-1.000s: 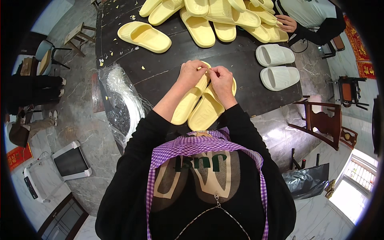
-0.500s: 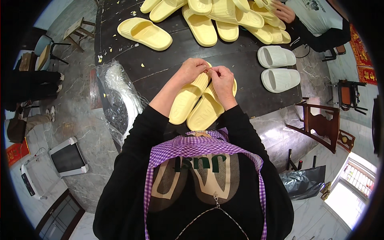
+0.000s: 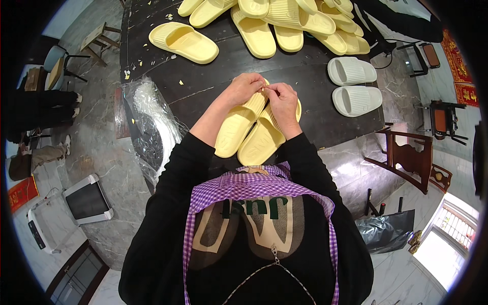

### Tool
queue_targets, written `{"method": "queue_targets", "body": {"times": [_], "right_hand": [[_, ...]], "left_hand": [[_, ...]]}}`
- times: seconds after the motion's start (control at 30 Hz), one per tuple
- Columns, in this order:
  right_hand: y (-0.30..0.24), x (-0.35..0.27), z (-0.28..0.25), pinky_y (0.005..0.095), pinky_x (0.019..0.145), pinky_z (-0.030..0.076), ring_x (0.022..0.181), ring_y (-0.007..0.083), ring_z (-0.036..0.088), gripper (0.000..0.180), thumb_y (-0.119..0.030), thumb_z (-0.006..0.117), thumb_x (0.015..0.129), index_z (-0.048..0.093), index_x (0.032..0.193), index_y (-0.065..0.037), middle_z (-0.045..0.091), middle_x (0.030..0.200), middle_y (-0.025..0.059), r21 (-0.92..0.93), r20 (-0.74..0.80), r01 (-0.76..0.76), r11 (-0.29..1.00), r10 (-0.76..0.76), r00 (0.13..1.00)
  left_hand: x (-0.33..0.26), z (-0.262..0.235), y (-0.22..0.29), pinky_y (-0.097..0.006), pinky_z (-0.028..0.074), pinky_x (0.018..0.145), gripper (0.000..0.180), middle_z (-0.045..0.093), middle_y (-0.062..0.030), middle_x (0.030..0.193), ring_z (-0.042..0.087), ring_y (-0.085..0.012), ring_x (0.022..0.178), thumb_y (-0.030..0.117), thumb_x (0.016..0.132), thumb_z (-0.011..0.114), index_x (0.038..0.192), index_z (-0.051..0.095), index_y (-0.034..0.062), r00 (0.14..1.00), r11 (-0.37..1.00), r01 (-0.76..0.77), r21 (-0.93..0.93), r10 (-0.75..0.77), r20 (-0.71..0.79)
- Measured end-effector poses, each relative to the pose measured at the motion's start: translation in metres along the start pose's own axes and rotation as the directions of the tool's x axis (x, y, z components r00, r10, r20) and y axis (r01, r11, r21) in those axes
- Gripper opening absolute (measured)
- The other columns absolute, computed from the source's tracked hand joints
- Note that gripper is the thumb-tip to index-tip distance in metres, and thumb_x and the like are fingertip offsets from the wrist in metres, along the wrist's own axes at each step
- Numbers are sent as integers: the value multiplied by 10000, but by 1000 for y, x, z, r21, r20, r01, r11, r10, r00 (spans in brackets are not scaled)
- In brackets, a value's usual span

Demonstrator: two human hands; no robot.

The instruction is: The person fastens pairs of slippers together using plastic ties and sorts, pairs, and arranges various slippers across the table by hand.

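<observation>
A pair of yellow ribbed slippers lies side by side at the table's near edge, the left slipper (image 3: 234,131) touching the right slipper (image 3: 262,142). Above their toe ends, my left hand (image 3: 244,89) and my right hand (image 3: 283,103) meet with fingertips pinched close together. Whatever they pinch is too small to make out. My left wrist crosses over the left slipper, while my right hand covers part of the right slipper's strap. Left of my forearm, a clear plastic bag (image 3: 145,109) holds a bundle of thin white strands (image 3: 161,129).
Yellow slippers are heaped (image 3: 284,20) along the far side of the dark table (image 3: 203,81). One single yellow slipper (image 3: 184,42) lies apart at far left, among small scraps. Two pale grey slippers (image 3: 356,100) sit near the right edge. A wooden chair (image 3: 406,157) stands beyond that edge.
The other person's hand has left the heap at the far right, and their body has drawn back out of sight for the most part. My hands stay pinched in nearly the same place.
</observation>
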State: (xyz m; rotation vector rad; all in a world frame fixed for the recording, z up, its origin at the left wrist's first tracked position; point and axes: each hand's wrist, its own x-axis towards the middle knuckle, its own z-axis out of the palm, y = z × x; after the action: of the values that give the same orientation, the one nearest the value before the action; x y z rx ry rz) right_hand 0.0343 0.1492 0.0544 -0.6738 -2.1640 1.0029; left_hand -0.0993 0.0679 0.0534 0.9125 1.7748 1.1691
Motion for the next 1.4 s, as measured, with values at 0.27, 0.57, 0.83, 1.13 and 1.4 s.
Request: {"method": "queue_targets", "body": {"times": [0.27,0.57,0.83,1.13,1.4], "right_hand": [[2,0,0,335,712,360,732,224,543,85,-139,646,719,612,688,-69,586,689,44,42,-5,-61,997,61,998],[1,-1,0,337,736,354,739,222,542,76,-135,631,728,606,691,-73,590,706,45,-7,6,-3,1000,3,1000],[2,-1,1,339,736,350,737,224,539,74,-138,635,721,606,691,-77,587,705,43,-34,21,0,999,0,1000],[1,0,1,335,725,354,718,226,540,82,-139,643,717,604,688,-73,581,688,38,-18,12,-17,1000,18,1000],[-2,2,1,344,730,366,719,239,554,89,-129,644,714,600,682,-58,594,688,60,-13,-2,-16,1000,16,1000]], "left_hand": [[-7,0,9,-236,441,650,152,608,-28,753,528,-87,708,108,853,542,882,616,-22,1000,999,-22,-46,23,4],[-9,-1,8,-231,452,628,161,622,-33,749,539,-76,695,128,807,612,865,628,-22,995,997,-2,-78,-6,-98],[-11,1,9,-232,453,625,161,623,-35,737,543,-75,685,133,805,613,861,632,-17,991,997,-19,-80,8,-131],[-12,3,10,-246,464,635,178,642,-55,754,562,-88,696,141,803,607,867,641,-22,989,998,-41,-48,34,-141],[-10,8,9,-259,473,628,178,650,-77,741,583,-108,673,133,782,612,871,649,-16,979,998,-56,32,61,-195]]}}
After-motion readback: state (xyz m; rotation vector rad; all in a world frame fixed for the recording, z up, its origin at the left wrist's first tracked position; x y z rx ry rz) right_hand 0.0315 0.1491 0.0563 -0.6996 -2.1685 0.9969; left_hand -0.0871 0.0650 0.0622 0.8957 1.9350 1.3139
